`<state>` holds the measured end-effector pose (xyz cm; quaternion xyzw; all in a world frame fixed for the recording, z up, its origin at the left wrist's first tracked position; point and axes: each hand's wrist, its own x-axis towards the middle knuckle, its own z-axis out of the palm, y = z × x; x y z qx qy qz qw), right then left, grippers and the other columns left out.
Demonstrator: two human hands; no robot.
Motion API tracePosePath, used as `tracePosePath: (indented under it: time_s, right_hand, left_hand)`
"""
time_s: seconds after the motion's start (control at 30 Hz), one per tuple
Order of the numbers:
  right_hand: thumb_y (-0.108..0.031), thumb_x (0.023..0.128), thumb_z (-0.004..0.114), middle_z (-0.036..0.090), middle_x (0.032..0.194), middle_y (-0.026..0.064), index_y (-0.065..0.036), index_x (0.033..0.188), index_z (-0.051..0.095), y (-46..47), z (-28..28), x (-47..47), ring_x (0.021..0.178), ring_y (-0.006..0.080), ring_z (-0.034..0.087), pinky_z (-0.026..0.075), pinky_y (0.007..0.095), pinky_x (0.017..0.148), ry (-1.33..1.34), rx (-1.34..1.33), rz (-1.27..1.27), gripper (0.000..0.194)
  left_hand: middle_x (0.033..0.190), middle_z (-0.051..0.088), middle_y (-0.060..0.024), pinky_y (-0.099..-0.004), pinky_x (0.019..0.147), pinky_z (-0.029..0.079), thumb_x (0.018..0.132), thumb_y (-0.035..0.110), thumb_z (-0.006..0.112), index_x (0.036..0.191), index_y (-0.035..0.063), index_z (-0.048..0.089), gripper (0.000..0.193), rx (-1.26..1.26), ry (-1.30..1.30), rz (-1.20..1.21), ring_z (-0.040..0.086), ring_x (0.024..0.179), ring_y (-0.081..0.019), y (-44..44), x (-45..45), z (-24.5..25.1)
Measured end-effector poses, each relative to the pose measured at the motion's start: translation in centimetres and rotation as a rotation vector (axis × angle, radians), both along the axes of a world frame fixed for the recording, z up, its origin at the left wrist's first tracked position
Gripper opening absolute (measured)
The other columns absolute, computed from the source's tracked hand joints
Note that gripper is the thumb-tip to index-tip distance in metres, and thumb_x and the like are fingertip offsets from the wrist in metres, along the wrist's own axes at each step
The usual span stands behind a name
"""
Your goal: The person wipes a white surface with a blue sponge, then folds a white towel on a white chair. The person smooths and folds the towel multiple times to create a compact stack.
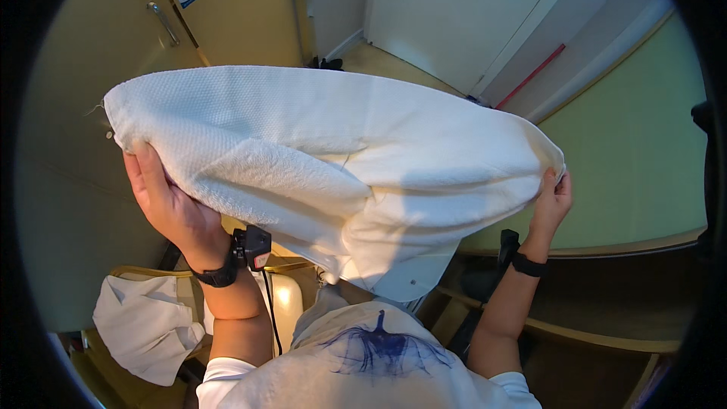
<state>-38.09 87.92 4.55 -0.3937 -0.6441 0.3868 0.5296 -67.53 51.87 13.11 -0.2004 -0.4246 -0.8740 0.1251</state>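
Note:
A large white textured towel [318, 130] is stretched between my two hands in front of my body. My left hand [170, 199] grips its left edge, thumb on top and the other fingers partly hidden behind the cloth. At the opposite end, my right hand [554, 196] pinches the towel's corner between thumb and fingers. The middle of the cloth sags in folds and hangs down towards my waist. A loose thread sticks out at its upper left corner. Each wrist wears a black strap, the left one with a small black device.
Another white cloth [142, 324] is draped over a gold-framed chair [136, 270] at the lower left. Brown wooden shelving [602, 341] stands at the lower right, beside a green panel [642, 153]. Beyond the towel are a white door [454, 17] and a yellowish door with a metal handle [163, 24].

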Motion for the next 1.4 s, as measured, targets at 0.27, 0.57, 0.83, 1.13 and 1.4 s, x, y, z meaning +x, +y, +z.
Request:
tracePosePath:
  time_s: [0.27,0.57,0.83,1.13,1.4]
  right_hand:
    - [-0.008,0.091,0.056,0.064,0.095,0.0066,-0.002,0.111,0.06,-3.9,-8.1,-2.1,0.082,0.0123,0.058,0.047,0.0253,0.074,-0.232,-0.12,0.131,0.021]
    - [-0.006,0.089,0.056,0.057,0.114,0.0067,-0.002,0.126,0.051,-14.9,-3.3,-6.5,0.081,0.0094,0.055,0.045,0.0222,0.073,-0.116,-0.26,1.084,0.037]
    - [-0.003,0.087,0.062,0.06,0.096,0.0056,0.002,0.1,0.059,-16.1,-3.9,-6.4,0.08,0.0098,0.057,0.048,0.0223,0.072,0.165,-0.542,1.143,0.013]
    - [0.003,0.078,0.069,0.061,0.087,0.0076,0.0,0.091,0.063,-15.9,-2.6,-5.2,0.077,0.0157,0.059,0.047,0.026,0.066,-0.099,-0.06,1.091,0.014]
    - [0.001,0.08,0.068,0.06,0.083,0.0081,-0.001,0.093,0.06,-17.6,-1.0,-5.1,0.066,0.0131,0.059,0.047,0.0234,0.058,-0.161,-0.031,1.091,0.016]
  left_hand:
    - [0.098,0.057,-0.0032,-0.0244,0.078,0.042,0.095,0.014,0.052,0.112,0.0006,0.054,0.021,-0.646,-0.034,-0.413,0.05,0.088,-0.0103,2.9,9.3,-8.0]
    - [0.083,0.056,-0.0045,-0.0242,0.069,0.043,0.095,0.015,0.054,0.107,0.003,0.056,0.017,-0.84,-0.128,-0.839,0.051,0.076,-0.0114,3.8,13.9,-12.1]
    - [0.091,0.057,0.0022,-0.0204,0.075,0.039,0.099,0.02,0.048,0.111,0.0028,0.057,0.023,-0.654,-0.387,-0.978,0.048,0.084,-0.0062,2.2,14.0,-12.9]
    - [0.093,0.057,-0.0002,-0.0228,0.08,0.039,0.097,0.015,0.05,0.101,0.0,0.063,0.02,-0.441,-0.684,-0.959,0.05,0.087,-0.0091,2.4,13.9,-13.2]
    - [0.087,0.056,-0.0072,-0.0247,0.071,0.041,0.093,0.009,0.054,0.098,-0.002,0.061,0.014,-0.777,-0.087,-0.786,0.051,0.077,-0.0149,2.1,13.6,-11.0]
